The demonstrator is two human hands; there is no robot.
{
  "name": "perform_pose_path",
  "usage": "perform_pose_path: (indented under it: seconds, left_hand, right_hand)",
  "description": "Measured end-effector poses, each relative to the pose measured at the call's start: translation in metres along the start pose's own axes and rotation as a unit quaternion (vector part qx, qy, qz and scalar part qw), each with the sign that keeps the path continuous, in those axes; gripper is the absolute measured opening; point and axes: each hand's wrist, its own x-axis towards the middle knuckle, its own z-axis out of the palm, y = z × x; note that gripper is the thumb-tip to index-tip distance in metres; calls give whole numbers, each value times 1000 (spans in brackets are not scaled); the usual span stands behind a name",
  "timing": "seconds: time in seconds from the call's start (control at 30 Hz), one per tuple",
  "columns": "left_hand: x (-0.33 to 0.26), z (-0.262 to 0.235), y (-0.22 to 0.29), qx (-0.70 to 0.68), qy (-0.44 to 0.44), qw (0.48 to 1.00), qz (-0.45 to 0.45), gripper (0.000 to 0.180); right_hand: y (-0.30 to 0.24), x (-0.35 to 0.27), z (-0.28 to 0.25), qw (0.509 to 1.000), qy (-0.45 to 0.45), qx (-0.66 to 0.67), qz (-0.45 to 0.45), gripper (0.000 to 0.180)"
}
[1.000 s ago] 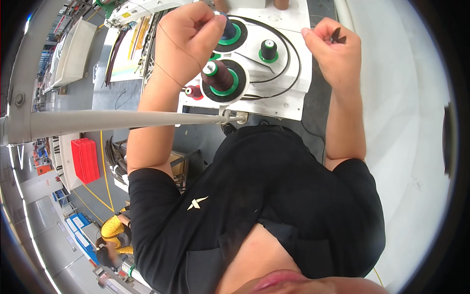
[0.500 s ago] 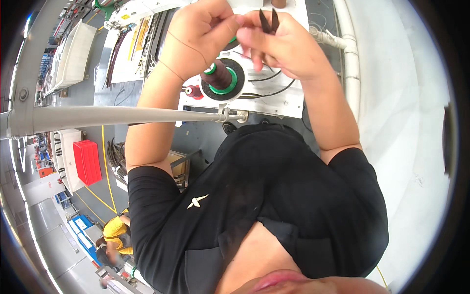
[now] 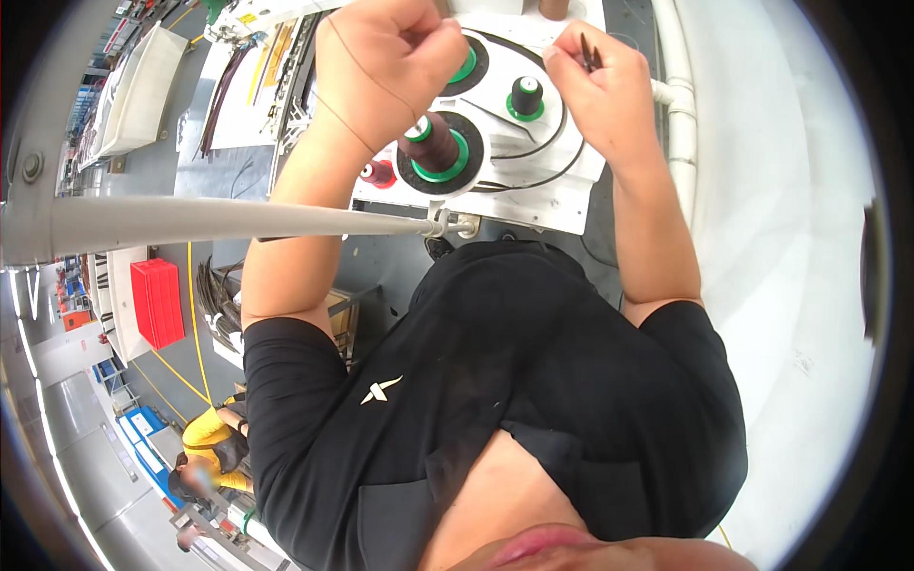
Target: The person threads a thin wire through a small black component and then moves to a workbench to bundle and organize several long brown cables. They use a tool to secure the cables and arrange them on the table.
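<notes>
My left hand (image 3: 390,71) is closed above the spools, its fingertips curled in. A thin brown thread (image 3: 354,59) runs across the back of this hand and its wrist; what the fingers pinch is hidden. To the right, my right hand (image 3: 605,105) is wrapped round a small pair of dark scissors or thread snips (image 3: 589,55), with only the pointed blades showing past the fingers. Below and between the hands stands a large dark brown thread spool (image 3: 433,147) on a green base. Beside it are a small red spool (image 3: 379,173) and a black spool (image 3: 526,96) with a green rim.
The spools stand on a white machine table (image 3: 547,205) with black cables. A grey metal bar (image 3: 257,219) crosses below my left hand. White pipes (image 3: 681,124) run along the right wall. A red crate (image 3: 157,303) and a person in yellow (image 3: 211,438) are at the left.
My hands were together over the spools and are now apart. The right hand has moved right and slightly down with the snips, uncovering the black spool.
</notes>
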Motion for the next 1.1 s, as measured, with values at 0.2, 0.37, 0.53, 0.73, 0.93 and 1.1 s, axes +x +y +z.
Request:
perform_pose_path:
  seconds: [0.2,0.37,0.53,0.73,0.93,1.1]
  left_hand:
    - [3,6,-3,86,20,993,82,30]
    - [7,7,-4,117,14,984,130,32]
    - [8,4,-11,153,-12,970,187,35]
    - [14,-9,-14,5,-57,984,170,9]
    - [-67,-60,-101,-346,99,932,-45,26]
    - [-202,-100,-185,-170,197,885,-386,18]
  right_hand:
    - [12,-8,-3,999,40,5,-25,21]
    - [12,-11,-8,998,60,26,-16,28]
    - [33,1,-12,998,56,2,-9,30]
    - [71,16,-42,993,-24,-52,107,32]
    - [168,-13,-81,967,-123,-124,184,28]
    - [164,-23,-101,931,-215,-267,123,28]
